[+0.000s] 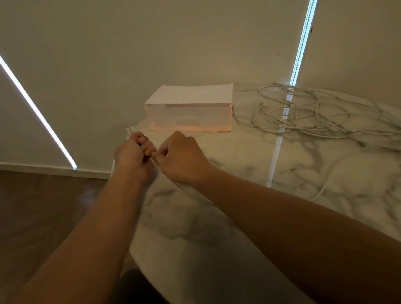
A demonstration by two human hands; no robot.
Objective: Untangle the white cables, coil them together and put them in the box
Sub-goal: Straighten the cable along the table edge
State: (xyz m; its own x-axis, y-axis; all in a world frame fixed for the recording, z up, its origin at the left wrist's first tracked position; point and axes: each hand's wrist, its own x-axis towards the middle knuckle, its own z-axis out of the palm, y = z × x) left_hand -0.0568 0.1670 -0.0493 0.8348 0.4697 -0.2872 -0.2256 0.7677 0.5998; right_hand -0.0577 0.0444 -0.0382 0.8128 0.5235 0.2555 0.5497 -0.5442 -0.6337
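Note:
A loose tangle of white cables lies on the marble table at the right. One strand runs from it across the table toward my hands. My left hand grips the cable end, and its connector sticks out above my fist at the table's left edge. My right hand pinches the same cable right beside the left hand. A pale translucent box stands just behind my hands near the wall, its top covered by a white lid.
The marble table has a rounded left edge, with dark floor below. A wall rises right behind the box. Bright light strips cross the wall, and one reflects on the table.

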